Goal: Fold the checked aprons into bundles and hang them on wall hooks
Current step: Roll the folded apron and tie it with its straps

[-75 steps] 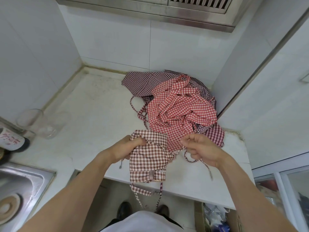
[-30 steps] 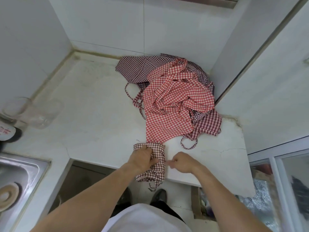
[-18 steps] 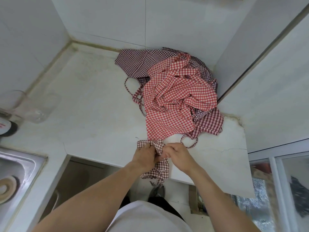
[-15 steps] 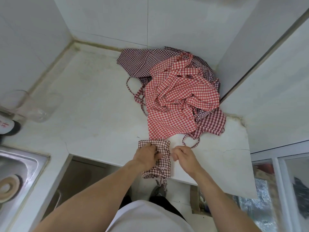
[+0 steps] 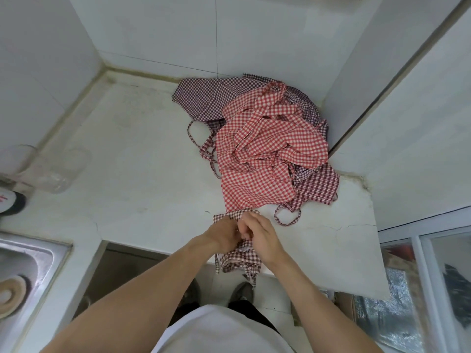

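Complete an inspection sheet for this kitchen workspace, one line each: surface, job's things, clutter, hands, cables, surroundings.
Surface: white countertop, stained, cracked near its front edge.
Job's things: brown checked apron part-folded at the counter edge, ties dangling; red checked apron crumpled on dark checked aprons in the corner.
Clutter: clear glass jar lying at left.
Hands: left hand and right hand both grip the brown apron.
Cables: nothing seen.
Surroundings: steel sink lower left; white tiled walls; no hooks visible.
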`<action>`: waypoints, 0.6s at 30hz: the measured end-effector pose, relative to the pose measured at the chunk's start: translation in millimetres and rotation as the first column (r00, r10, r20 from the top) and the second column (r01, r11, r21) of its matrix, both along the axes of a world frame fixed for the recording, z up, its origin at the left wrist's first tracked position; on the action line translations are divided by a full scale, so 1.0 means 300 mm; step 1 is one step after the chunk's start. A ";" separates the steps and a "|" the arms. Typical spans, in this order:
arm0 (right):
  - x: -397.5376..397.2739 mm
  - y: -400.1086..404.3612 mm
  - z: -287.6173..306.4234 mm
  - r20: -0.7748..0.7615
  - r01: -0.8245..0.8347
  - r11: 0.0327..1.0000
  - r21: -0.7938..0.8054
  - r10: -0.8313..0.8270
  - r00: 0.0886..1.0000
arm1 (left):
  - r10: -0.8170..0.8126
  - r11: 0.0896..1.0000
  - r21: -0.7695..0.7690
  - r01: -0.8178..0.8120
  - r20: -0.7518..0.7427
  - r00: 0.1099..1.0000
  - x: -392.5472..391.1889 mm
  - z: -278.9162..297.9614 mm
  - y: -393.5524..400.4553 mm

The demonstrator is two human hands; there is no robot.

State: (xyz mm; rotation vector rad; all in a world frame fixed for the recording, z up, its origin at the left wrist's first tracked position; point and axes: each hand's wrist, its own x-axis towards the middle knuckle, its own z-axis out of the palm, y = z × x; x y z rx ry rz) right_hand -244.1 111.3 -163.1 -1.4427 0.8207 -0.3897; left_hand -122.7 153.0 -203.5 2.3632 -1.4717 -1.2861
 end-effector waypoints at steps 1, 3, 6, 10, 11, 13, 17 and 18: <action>0.000 -0.008 -0.005 0.006 -0.010 1.000 0.002 0.010 1.000 | 0.001 1.000 -0.006 -0.001 -0.021 1.000 0.004 0.012 0.001; 0.000 -0.011 -0.025 -0.060 -0.058 0.998 -0.029 0.056 0.997 | -0.005 1.000 -0.012 0.004 -0.053 0.999 0.013 0.020 0.001; -0.007 -0.003 -0.076 -0.223 -0.117 0.990 -0.085 0.095 0.970 | -0.009 0.999 -0.043 0.004 -0.119 0.993 0.020 0.026 0.005; -0.015 -0.022 -0.131 -0.312 -0.112 0.986 -0.122 0.069 0.948 | 0.183 0.980 -0.039 -0.197 -0.238 0.954 0.041 0.022 0.011; -0.015 -0.027 -0.135 -0.338 -0.130 0.984 -0.125 0.081 0.938 | 0.247 0.964 -0.032 -0.266 -0.271 0.930 0.050 0.022 0.011; -0.017 -0.035 -0.139 -0.371 -0.164 0.979 -0.118 0.109 0.922 | 0.318 0.939 -0.021 -0.343 -0.325 0.891 0.071 0.026 0.008; -0.016 -0.049 -0.123 -0.336 -0.123 0.992 0.031 0.126 0.933 | 0.269 0.958 -0.002 -0.288 -0.355 0.895 0.095 0.050 0.009; -0.017 -0.054 -0.118 -0.310 -0.096 0.990 0.100 0.123 0.943 | 0.262 0.959 0.003 -0.282 -0.377 0.889 0.095 0.053 0.012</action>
